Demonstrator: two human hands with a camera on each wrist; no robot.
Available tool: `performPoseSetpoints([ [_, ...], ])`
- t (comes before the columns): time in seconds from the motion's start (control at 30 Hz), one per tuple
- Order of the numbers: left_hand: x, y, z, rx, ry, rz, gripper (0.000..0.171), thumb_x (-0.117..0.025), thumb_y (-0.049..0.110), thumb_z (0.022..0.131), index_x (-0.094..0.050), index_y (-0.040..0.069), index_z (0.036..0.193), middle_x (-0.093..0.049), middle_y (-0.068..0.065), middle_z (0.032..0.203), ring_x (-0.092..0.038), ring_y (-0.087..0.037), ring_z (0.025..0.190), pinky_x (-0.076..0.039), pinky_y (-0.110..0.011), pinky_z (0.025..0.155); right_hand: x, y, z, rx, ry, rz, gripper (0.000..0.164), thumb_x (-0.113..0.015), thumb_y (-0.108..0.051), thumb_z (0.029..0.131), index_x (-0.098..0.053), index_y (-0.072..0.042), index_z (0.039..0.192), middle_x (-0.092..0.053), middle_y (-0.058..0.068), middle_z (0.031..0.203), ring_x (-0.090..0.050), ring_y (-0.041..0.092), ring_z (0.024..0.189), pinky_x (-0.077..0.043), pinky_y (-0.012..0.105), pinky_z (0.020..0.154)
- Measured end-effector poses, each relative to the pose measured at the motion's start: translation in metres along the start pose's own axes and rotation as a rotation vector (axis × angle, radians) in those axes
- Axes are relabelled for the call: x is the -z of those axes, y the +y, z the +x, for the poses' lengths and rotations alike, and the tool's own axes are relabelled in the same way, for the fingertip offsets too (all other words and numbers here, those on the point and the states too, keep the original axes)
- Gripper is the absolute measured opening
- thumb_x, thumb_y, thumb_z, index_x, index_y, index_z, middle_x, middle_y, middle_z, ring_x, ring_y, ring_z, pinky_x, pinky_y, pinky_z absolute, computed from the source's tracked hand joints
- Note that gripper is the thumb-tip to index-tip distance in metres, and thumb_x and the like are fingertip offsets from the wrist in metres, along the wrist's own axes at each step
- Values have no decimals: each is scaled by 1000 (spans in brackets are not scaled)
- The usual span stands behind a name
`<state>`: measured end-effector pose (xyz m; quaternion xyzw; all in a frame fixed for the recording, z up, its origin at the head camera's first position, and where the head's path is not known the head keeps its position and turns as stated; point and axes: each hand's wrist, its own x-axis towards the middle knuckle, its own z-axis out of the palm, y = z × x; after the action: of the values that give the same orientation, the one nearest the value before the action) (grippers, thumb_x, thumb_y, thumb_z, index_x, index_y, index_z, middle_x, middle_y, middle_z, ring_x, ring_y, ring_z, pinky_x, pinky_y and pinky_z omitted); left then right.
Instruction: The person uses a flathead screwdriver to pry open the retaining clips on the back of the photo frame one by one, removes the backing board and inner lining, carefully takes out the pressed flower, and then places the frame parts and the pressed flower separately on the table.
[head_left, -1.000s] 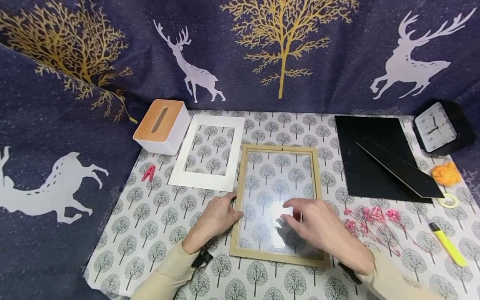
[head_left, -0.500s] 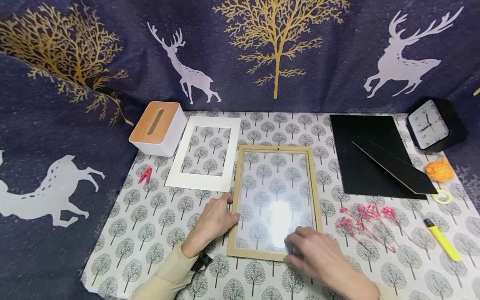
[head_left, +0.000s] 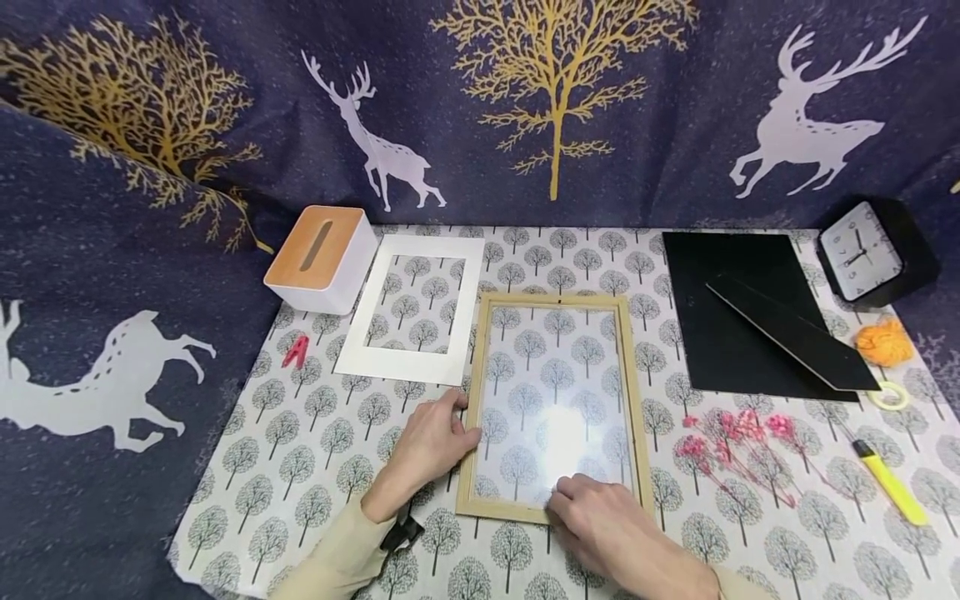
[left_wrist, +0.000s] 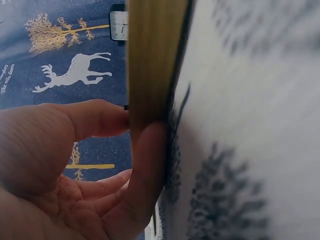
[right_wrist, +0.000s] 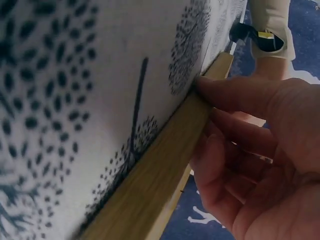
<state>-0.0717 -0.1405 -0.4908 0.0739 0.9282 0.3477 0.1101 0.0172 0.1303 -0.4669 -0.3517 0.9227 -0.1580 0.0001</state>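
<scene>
A light wooden picture frame (head_left: 632, 375) with a clear pane (head_left: 517, 350) lies flat on the tree-print cloth, glare showing on the pane. My left hand (head_left: 431, 440) holds the frame's left side. In the left wrist view, that hand's thumb is at the top edge of the wooden bar (left_wrist: 155, 55), a finger along its outer face. My right hand (head_left: 611, 521) grips the near side, right of its middle. The right wrist view has the thumb low on the outer face of the bar (right_wrist: 155, 165), fingers bent over the top.
Left of the frame lie a white mat (head_left: 405, 365), a tissue box (head_left: 315, 250) and a red letter A (head_left: 296, 352). On the right are black boards (head_left: 712, 350), a clock (head_left: 862, 250), orange yarn (head_left: 885, 343), a ring of tape (head_left: 889, 396), pink dried flowers (head_left: 742, 429) and a yellow highlighter (head_left: 892, 483).
My right hand has come down from above the pane to the frame's near side and now grips it. The left hand stays at the left side.
</scene>
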Motion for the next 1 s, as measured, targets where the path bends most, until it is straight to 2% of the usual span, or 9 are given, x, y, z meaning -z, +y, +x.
performPoseSetpoints([
  [0.13, 1, 1, -12, 55, 21, -87, 47, -82, 24, 91, -70, 1, 130, -72, 6, 82, -63, -6, 69, -56, -29, 71, 9, 0, -4, -40, -98, 153, 16, -87, -18, 89, -72, -24, 87, -59, -17, 79, -45, -5, 68, -45, 14, 58],
  [0.17, 5, 8, -18, 95, 11, -130, 48, -83, 22, 90, -71, 1, 131, -73, 5, 84, -64, -5, 71, -57, -29, 74, 12, -1, -5, -57, -118, 186, 16, -87, -19, 90, -72, -25, 88, -58, -18, 79, -43, -6, 68, -44, 13, 59],
  [0.23, 6, 6, -26, 141, -23, -255, 51, -82, 22, 92, -68, 1, 136, -76, 3, 90, -67, -5, 74, -59, -25, 75, 17, -1, -8, -74, -134, 220, 15, -86, -20, 91, -72, -26, 90, -56, -19, 80, -41, -7, 69, -42, 13, 59],
  [0.37, 5, 1, -44, 232, -212, -723, 59, -73, 10, 99, -51, -11, 150, -79, -18, 113, -76, -14, 89, -68, -28, 86, 23, -1, -12, -49, -79, 221, 21, -89, -16, 87, -71, -27, 87, -54, -21, 79, -39, -8, 70, -40, 12, 60],
  [0.47, 0, -2, -56, 305, -360, -1068, 62, -63, 6, 105, -36, -17, 157, -70, -28, 136, -79, -21, 106, -68, -38, 101, 25, 0, -15, -32, -51, 214, 21, -90, -17, 84, -72, -28, 87, -54, -21, 80, -39, -9, 71, -40, 12, 60],
  [0.57, -6, -4, -64, 321, -421, -1256, 65, -59, 7, 108, -28, -18, 160, -64, -26, 146, -77, -22, 118, -64, -43, 110, 26, 0, -16, -42, -72, 214, 19, -90, -19, 85, -74, -27, 88, -56, -21, 82, -41, -8, 72, -41, 13, 60],
  [0.7, -13, -5, -70, 357, -416, -1387, 65, -57, 10, 110, -26, -18, 160, -68, -14, 138, -77, -14, 114, -62, -40, 113, 28, 0, -14, -38, -113, 203, 15, -89, -21, 87, -75, -27, 89, -59, -20, 84, -43, -8, 72, -44, 14, 60],
  [0.87, -19, -4, -71, 384, -399, -1428, 61, -55, 16, 113, -28, -15, 158, -72, -10, 131, -78, -14, 115, -61, -39, 114, 34, -1, -7, -102, -251, 279, 8, -82, -32, 97, -76, -28, 99, -58, -20, 86, -43, -6, 72, -44, 15, 61],
  [1.0, -20, -2, -70, 386, -395, -1412, 51, -53, 21, 115, -40, -12, 151, -77, -6, 115, -80, -13, 105, -65, -37, 108, 35, -6, -1, -76, -208, 228, 15, -83, -37, 97, -74, -27, 104, -57, -18, 88, -45, -5, 73, -45, 16, 62],
])
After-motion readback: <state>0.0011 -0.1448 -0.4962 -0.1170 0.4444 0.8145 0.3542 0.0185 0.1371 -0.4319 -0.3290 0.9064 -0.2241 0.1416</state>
